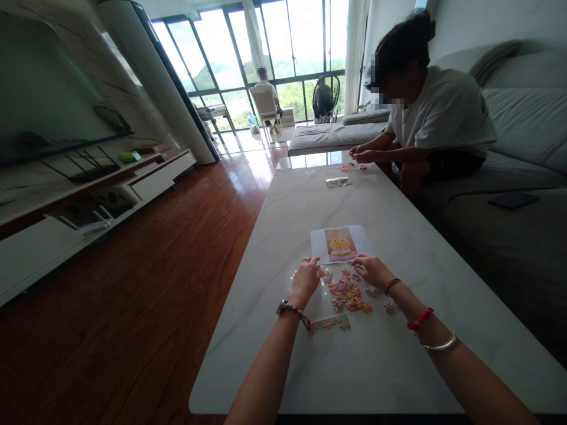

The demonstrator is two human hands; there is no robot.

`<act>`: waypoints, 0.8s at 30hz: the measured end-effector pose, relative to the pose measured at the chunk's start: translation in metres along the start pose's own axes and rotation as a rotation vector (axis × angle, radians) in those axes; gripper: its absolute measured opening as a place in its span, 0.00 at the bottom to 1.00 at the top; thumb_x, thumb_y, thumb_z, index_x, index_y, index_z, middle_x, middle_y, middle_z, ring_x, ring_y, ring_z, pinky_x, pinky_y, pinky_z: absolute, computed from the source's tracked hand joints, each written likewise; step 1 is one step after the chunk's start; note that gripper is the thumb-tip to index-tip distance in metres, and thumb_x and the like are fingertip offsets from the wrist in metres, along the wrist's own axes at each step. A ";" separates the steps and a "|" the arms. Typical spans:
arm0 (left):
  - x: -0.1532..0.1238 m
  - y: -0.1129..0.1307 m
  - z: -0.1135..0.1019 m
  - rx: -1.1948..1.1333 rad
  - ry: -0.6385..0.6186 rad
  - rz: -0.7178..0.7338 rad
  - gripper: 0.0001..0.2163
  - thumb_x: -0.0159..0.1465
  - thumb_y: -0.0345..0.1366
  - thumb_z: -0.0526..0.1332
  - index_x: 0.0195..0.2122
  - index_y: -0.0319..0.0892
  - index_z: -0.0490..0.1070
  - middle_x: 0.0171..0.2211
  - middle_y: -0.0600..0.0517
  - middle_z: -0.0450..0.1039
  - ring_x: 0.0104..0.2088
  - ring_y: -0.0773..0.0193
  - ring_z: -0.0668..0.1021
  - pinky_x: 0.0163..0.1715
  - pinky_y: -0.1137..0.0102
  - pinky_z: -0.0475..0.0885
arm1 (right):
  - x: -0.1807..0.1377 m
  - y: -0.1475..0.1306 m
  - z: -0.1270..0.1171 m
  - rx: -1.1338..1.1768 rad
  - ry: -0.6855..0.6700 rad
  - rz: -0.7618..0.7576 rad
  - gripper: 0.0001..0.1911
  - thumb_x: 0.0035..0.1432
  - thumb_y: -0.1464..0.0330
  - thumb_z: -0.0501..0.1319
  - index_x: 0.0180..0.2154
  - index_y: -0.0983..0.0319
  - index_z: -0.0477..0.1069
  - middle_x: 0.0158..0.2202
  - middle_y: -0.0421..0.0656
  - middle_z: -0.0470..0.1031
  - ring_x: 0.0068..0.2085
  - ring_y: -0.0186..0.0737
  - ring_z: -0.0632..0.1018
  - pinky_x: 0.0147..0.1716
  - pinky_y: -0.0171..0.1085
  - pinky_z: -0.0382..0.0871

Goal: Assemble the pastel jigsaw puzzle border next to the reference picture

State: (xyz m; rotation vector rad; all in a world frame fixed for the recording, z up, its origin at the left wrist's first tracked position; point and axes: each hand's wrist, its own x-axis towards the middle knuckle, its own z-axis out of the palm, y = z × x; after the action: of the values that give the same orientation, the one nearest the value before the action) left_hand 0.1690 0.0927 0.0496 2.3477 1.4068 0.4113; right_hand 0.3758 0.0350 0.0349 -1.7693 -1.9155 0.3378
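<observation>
Head view: pink, orange and lilac puzzle pieces (pixel 345 290) lie in a loose heap on the table (pixel 283 224), between left hand (pixel 306 276) and right hand (pixel 374 270); fingers bent, whether gripping pieces I cannot tell.

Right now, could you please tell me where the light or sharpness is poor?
Head view: the windows are partly washed out; reflections brighten the wooden floor and the far end of the table; the near part of the sofa is in dark shadow; small puzzle pieces look soft.
</observation>
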 end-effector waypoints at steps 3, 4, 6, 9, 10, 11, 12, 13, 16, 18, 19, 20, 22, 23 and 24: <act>0.000 0.001 0.000 0.006 -0.004 -0.006 0.14 0.60 0.29 0.49 0.45 0.40 0.66 0.42 0.45 0.68 0.40 0.63 0.74 0.40 0.71 0.67 | -0.002 0.005 -0.005 -0.021 -0.007 0.021 0.09 0.49 0.75 0.55 0.30 0.63 0.73 0.35 0.44 0.73 0.34 0.35 0.74 0.38 0.33 0.66; -0.001 0.001 0.000 0.009 -0.005 -0.008 0.14 0.60 0.30 0.50 0.46 0.40 0.66 0.42 0.45 0.68 0.40 0.63 0.74 0.40 0.71 0.67 | -0.003 0.006 -0.005 -0.022 -0.008 0.029 0.09 0.49 0.75 0.55 0.30 0.63 0.73 0.35 0.44 0.73 0.33 0.35 0.74 0.38 0.33 0.66; -0.001 0.000 0.000 0.015 -0.009 -0.013 0.14 0.60 0.30 0.50 0.46 0.41 0.66 0.42 0.45 0.68 0.40 0.63 0.74 0.40 0.71 0.67 | -0.003 0.007 -0.005 -0.021 -0.009 0.036 0.08 0.49 0.74 0.56 0.31 0.63 0.73 0.35 0.44 0.73 0.33 0.34 0.74 0.37 0.33 0.66; -0.001 -0.002 -0.002 0.023 -0.010 -0.017 0.14 0.60 0.30 0.50 0.46 0.41 0.66 0.43 0.45 0.68 0.40 0.64 0.74 0.41 0.72 0.66 | -0.003 0.006 -0.001 -0.020 -0.017 0.021 0.09 0.49 0.74 0.55 0.30 0.63 0.73 0.35 0.44 0.73 0.34 0.35 0.74 0.38 0.33 0.66; -0.002 -0.003 -0.002 0.025 -0.010 -0.018 0.14 0.60 0.30 0.50 0.46 0.41 0.65 0.43 0.45 0.68 0.40 0.64 0.74 0.41 0.72 0.66 | -0.003 0.005 0.000 -0.018 -0.019 0.015 0.09 0.49 0.74 0.55 0.30 0.63 0.73 0.35 0.44 0.73 0.34 0.35 0.74 0.38 0.33 0.66; -0.002 -0.004 -0.002 0.027 -0.008 -0.019 0.14 0.60 0.30 0.50 0.46 0.41 0.65 0.43 0.45 0.68 0.40 0.64 0.74 0.41 0.72 0.66 | -0.002 0.004 0.001 -0.014 -0.021 0.012 0.09 0.49 0.74 0.55 0.30 0.63 0.73 0.35 0.44 0.73 0.34 0.35 0.74 0.38 0.33 0.66; -0.002 -0.005 -0.003 0.028 -0.006 -0.019 0.14 0.60 0.30 0.50 0.46 0.41 0.65 0.43 0.45 0.68 0.40 0.65 0.74 0.41 0.73 0.67 | -0.002 0.003 0.003 -0.010 -0.022 0.012 0.08 0.49 0.74 0.55 0.30 0.63 0.73 0.34 0.44 0.73 0.34 0.35 0.74 0.38 0.33 0.66; -0.002 -0.006 -0.003 0.029 -0.005 -0.018 0.14 0.60 0.30 0.50 0.46 0.41 0.65 0.43 0.45 0.68 0.40 0.65 0.74 0.41 0.73 0.67 | -0.002 0.002 0.004 -0.007 -0.023 0.014 0.08 0.49 0.74 0.55 0.30 0.63 0.73 0.34 0.44 0.73 0.34 0.35 0.74 0.38 0.33 0.66; -0.003 -0.007 -0.004 0.032 -0.002 -0.019 0.14 0.60 0.30 0.50 0.46 0.41 0.66 0.43 0.45 0.68 0.40 0.65 0.74 0.40 0.73 0.67 | -0.002 0.002 0.005 -0.013 -0.031 0.016 0.08 0.49 0.74 0.55 0.30 0.63 0.73 0.34 0.44 0.73 0.34 0.35 0.74 0.37 0.33 0.66; -0.004 -0.007 -0.004 0.034 -0.003 -0.021 0.13 0.60 0.30 0.50 0.46 0.41 0.66 0.43 0.45 0.68 0.40 0.65 0.74 0.40 0.73 0.67 | -0.003 0.004 0.003 -0.025 -0.037 0.019 0.08 0.49 0.74 0.55 0.30 0.63 0.73 0.34 0.44 0.73 0.33 0.34 0.73 0.36 0.32 0.66; -0.005 -0.007 -0.004 0.035 -0.004 -0.022 0.13 0.60 0.30 0.50 0.45 0.41 0.66 0.43 0.45 0.68 0.40 0.65 0.74 0.40 0.73 0.67 | -0.004 0.006 0.002 -0.033 -0.037 0.027 0.08 0.49 0.74 0.55 0.30 0.63 0.73 0.34 0.44 0.73 0.32 0.34 0.73 0.36 0.32 0.66; -0.006 -0.006 -0.004 0.036 -0.006 -0.023 0.13 0.60 0.30 0.50 0.45 0.41 0.66 0.43 0.45 0.68 0.40 0.65 0.74 0.40 0.73 0.67 | -0.006 0.008 0.000 -0.039 -0.036 0.040 0.08 0.49 0.74 0.55 0.30 0.62 0.73 0.34 0.43 0.73 0.32 0.34 0.73 0.35 0.32 0.66; -0.007 -0.005 -0.004 0.037 -0.011 -0.024 0.13 0.60 0.30 0.50 0.45 0.41 0.66 0.43 0.45 0.68 0.40 0.64 0.74 0.41 0.72 0.67 | -0.010 0.014 -0.005 -0.048 -0.030 0.074 0.08 0.48 0.74 0.56 0.30 0.62 0.73 0.34 0.43 0.73 0.32 0.33 0.73 0.35 0.31 0.66; -0.008 -0.005 -0.004 0.038 -0.014 -0.023 0.13 0.60 0.30 0.50 0.45 0.41 0.66 0.43 0.46 0.68 0.40 0.64 0.74 0.42 0.72 0.66 | -0.013 0.018 -0.008 -0.053 -0.024 0.092 0.08 0.48 0.74 0.56 0.30 0.62 0.73 0.34 0.43 0.73 0.32 0.33 0.73 0.35 0.31 0.65; -0.008 -0.004 -0.004 0.038 -0.018 -0.022 0.13 0.60 0.30 0.50 0.46 0.41 0.66 0.43 0.46 0.68 0.40 0.64 0.74 0.42 0.72 0.66 | -0.017 0.022 -0.011 -0.057 -0.019 0.110 0.08 0.49 0.74 0.56 0.30 0.62 0.74 0.34 0.43 0.73 0.32 0.33 0.73 0.35 0.31 0.65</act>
State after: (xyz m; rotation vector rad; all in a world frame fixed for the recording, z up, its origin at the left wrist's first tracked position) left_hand 0.1600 0.0877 0.0508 2.3580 1.4424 0.3600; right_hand 0.4002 0.0194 0.0299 -1.9198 -1.8622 0.3420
